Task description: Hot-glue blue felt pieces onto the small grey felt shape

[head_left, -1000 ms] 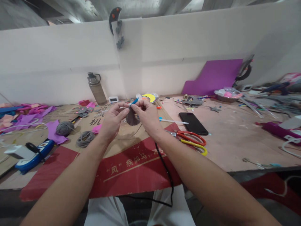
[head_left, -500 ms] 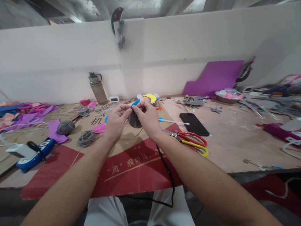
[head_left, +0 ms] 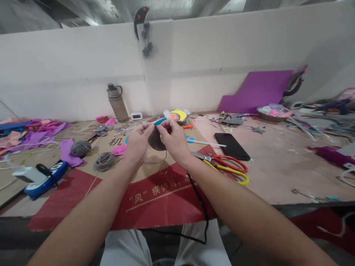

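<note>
Above the cardboard, a dark grey rounded piece, perhaps felt (head_left: pixel 157 141), hangs between my hands, with a narrow blue piece (head_left: pixel 160 121) along its top edge. My left hand (head_left: pixel 138 140) pinches the left side of that top edge with thumb and fingers. From the other side my right hand (head_left: pixel 174 139) closes its thumb and fingertips near the blue piece. Fingers hide exactly how the two pieces meet. Scissors (head_left: pixel 226 162) with red and yellow handles lie just right of my right wrist. A grey yarn bundle (head_left: pixel 104 162) sits left of my left hand.
Behind my hands is a bowl with a yellow crescent (head_left: pixel 180 115). A phone (head_left: pixel 232 146) lies to the right, a bottle (head_left: pixel 118 105) stands at the wall. Left are a grey yarn ball (head_left: pixel 80 148), purple scraps and a blue power strip (head_left: pixel 47 181). A black cable crosses the table's front edge.
The view has shifted slightly, so the surroundings appear a little further right. My hands keep their grip on the dark piece, which hangs slightly further left between them.
</note>
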{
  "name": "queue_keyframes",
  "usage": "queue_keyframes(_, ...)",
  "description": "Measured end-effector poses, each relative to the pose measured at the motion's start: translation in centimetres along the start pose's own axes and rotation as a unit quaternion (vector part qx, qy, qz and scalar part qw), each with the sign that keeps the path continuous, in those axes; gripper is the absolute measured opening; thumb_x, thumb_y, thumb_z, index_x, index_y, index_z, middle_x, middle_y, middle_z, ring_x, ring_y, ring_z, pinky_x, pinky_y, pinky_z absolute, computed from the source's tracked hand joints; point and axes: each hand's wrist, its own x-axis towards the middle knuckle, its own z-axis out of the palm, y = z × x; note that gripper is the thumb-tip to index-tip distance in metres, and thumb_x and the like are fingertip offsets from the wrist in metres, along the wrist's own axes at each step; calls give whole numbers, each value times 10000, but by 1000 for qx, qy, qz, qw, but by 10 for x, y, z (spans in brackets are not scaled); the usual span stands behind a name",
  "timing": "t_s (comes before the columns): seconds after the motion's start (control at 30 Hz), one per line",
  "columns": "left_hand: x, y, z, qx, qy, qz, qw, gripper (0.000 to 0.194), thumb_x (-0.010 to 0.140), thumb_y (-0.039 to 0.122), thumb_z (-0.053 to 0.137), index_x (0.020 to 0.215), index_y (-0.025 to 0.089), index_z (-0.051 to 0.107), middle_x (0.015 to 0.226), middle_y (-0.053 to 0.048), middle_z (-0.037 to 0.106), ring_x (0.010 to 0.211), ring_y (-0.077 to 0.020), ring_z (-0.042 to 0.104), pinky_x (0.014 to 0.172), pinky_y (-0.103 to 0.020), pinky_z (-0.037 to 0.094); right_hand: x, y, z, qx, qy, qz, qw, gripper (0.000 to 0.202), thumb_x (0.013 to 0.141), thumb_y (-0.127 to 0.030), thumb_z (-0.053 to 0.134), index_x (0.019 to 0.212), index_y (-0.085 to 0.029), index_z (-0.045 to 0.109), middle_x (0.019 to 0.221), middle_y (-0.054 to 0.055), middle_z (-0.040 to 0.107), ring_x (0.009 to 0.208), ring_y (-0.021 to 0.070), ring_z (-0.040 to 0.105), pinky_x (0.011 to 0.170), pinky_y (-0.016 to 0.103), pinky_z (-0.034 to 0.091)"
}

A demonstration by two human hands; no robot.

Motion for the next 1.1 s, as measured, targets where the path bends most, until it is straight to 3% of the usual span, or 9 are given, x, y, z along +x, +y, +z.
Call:
queue_keyframes(0.2, 18, 4, -20, 0, 31, 46, 998, 198, 726, 330, 766, 793, 165, 680, 675, 7, 631, 594, -95, 544, 589, -211, 432, -7, 2, 4, 40, -73, -2, 997, 84, 880, -283, 534, 883, -199, 544, 843, 0, 599, 764, 130, 543, 739, 279, 428)
queue_keyframes(0.4, 31, 11, -33, 0, 94, 53, 994, 235, 633, 325, 818, 728, 167, 672, 656, 17, 621, 559, -80, 510, 511, -178, 394, -20, -11, 6, -112, -202, -66, 971, 136, 914, -197, 502, 853, -182, 623, 846, 15, 655, 813, 142, 567, 778, 273, 403)
queue_keyframes(0.53, 36, 12, -42, 2, 108, 41, 993, 216, 625, 323, 808, 689, 166, 674, 648, 9, 643, 570, -89, 545, 499, -173, 410, -27, -16, 11, -249, -310, -91, 913, 240, 961, -190, 461, 811, -146, 644, 830, 55, 659, 777, 146, 549, 724, 270, 388)
queue_keyframes(0.67, 39, 16, -50, 8, 138, -2, 990, 183, 651, 291, 777, 642, 163, 646, 533, 33, 574, 461, -77, 486, 417, -179, 356, -38, -21, 16, -359, -373, -130, 845, 278, 980, -260, 463, 899, -141, 701, 975, 122, 686, 950, 240, 578, 829, 367, 400)
queue_keyframes(0.8, 40, 20, -54, 3, 139, -24, 990, 186, 660, 273, 756, 605, 163, 615, 479, 42, 528, 413, -67, 432, 394, -186, 317, -50, -31, 11, -442, -376, -128, 804, 357, 981, -403, 456, 1027, -149, 703, 1114, 163, 679, 1045, 334, 574, 875, 481, 402)
queue_keyframes(0.97, 41, 19, -59, 0, 129, -38, 991, 196, 645, 307, 757, 645, 158, 631, 516, 34, 562, 396, -54, 391, 360, -194, 198, -56, -36, -31, -386, -337, -104, 852, 241, 970, -287, 482, 971, -182, 699, 1053, 103, 694, 997, 240, 610, 897, 381, 436)
queue_keyframes(1.03, 42, 18, -59, -9, 129, -42, 991, 200, 647, 311, 754, 653, 157, 627, 530, 28, 574, 402, -53, 385, 362, -200, 176, -56, -32, -60, -390, -265, -75, 879, 242, 968, -254, 467, 1029, -169, 684, 1069, 113, 692, 1019, 233, 616, 920, 360, 443)
queue_keyframes(1.1, 44, 16, -58, -17, 135, -46, 990, 210, 643, 308, 757, 644, 160, 608, 517, 35, 552, 395, -47, 356, 363, -209, 134, -57, -25, -93, -428, -199, -37, 881, 253, 964, -279, 469, 1076, -174, 670, 1095, 124, 684, 1023, 246, 620, 904, 361, 453)
